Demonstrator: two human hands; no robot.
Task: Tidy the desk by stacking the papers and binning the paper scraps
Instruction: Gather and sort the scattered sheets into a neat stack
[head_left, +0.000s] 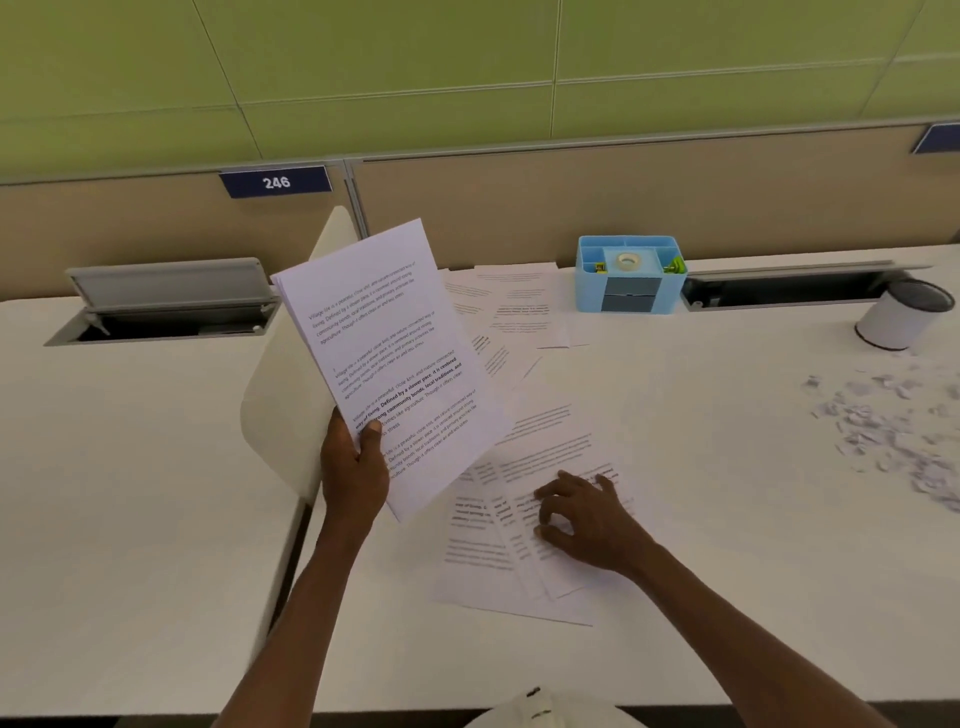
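We see the left hand at lower centre of the frame, thumb on the front and fingers behind a stack of printed papers, which it holds raised and tilted above the tabletop. The right hand, just right of it and lower, rests with its fingers loosely curled on loose printed sheets that lie overlapping on the tabletop; we cannot tell whether it pinches a sheet or only touches it. More sheets are fanned out toward upper centre, reaching to the blue organizer.

Containers:
- The blue organizer stands at upper centre right against the partition. We see a roll of tape in its middle compartment, small green and yellow items in the side compartments, too small to identify, and two grey drawers on its front.
- A white bin with a dark rim stands tilted in the frame at the right edge. Its contents are not visible.
- An open cable hatch sits at upper left of the tabletop, lid raised.

The paper scraps lie scattered on the tabletop at the right, below and near the bin, well apart from both hands.

A blue plate reading 246 is fixed to the partition at upper left.
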